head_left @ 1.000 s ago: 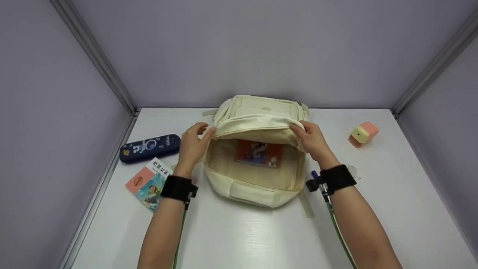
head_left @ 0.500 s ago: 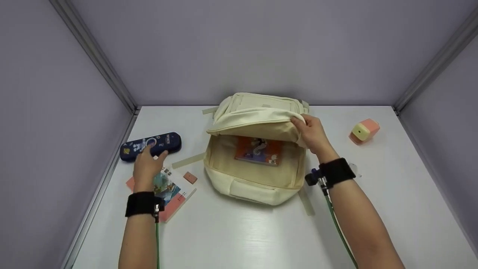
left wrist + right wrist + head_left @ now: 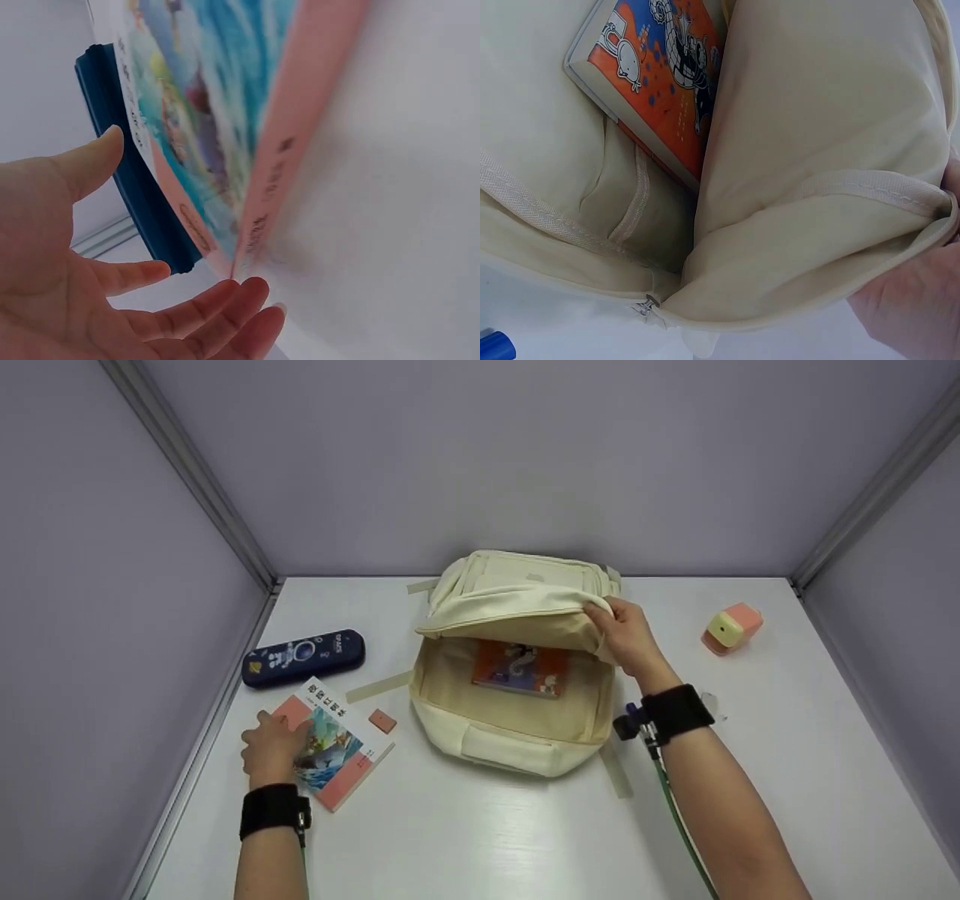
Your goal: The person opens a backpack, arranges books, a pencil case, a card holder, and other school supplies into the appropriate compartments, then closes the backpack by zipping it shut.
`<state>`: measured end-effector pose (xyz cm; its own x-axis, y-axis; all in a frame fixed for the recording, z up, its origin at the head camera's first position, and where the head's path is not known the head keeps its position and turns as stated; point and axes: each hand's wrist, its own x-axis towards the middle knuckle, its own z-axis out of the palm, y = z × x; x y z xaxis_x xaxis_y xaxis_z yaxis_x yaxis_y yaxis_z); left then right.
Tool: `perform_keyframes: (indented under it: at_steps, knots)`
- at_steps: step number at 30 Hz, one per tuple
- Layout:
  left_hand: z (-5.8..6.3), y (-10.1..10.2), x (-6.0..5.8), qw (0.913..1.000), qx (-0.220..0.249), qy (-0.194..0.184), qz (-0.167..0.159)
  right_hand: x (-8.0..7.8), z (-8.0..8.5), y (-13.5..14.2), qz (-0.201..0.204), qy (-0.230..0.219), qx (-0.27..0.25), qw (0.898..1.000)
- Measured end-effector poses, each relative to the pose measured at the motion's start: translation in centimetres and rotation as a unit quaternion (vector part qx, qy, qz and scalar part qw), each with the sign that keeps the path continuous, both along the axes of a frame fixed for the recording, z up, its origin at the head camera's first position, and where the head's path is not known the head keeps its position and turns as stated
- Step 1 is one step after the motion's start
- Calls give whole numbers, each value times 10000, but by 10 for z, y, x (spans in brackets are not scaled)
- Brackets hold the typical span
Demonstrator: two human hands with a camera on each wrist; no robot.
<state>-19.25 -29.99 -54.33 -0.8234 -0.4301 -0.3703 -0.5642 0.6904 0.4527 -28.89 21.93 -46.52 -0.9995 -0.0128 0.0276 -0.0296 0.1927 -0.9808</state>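
Note:
My right hand [image 3: 630, 637] pinches the raised front flap of a cream backpack [image 3: 510, 746], keeping its main compartment wide. Inside the bag lies an orange book [image 3: 517, 667], partly covered by the flap; the right wrist view shows its cover [image 3: 664, 75] close up. At the left, my left hand [image 3: 271, 746] is at the near left corner of a pink and blue paperback book [image 3: 334, 750] lying flat on the table. In the left wrist view the thumb and fingers [image 3: 202, 319] are spread, fingertips right at the book's spine [image 3: 274, 172].
A navy pencil case [image 3: 304, 658] lies beyond the paperback. A small reddish eraser [image 3: 382, 721] sits between paperback and backpack. At the right stand a pink and yellow pencil sharpener [image 3: 731, 628] and a small clear object [image 3: 709, 703]. A blue-capped pen [image 3: 632, 711] lies beside the bag.
My left hand has let go of the backpack's flap, swung left past the pencil case and come down to the paperback. My right hand stays on the flap.

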Motion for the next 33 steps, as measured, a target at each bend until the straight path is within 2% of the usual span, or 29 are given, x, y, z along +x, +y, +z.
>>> perform_keyframes:
  at_steps: [4, 9, 19, 28, 33]
  knots:
    - [-8, 4, 7, 9995, 143, 36, 297, 2, -2, -1, 80, 84, -71, 9999]
    - [-11, 9, 6, 9974, 439, 8, 579, 2, -2, -1, 51, 93, -93, 9999]
    - [-12, 9, 5, 9943, 699, 86, 801, 1, -2, -1, -2, -42, -161, 9999]
    - [-10, 12, 7, 9906, 958, 171, 959, 3, -5, -2, -138, 101, 21, 9999]
    - [-8, 11, 12, 9883, 1090, 357, 1006, 15, 17, -8, 71, -24, 72, 9999]
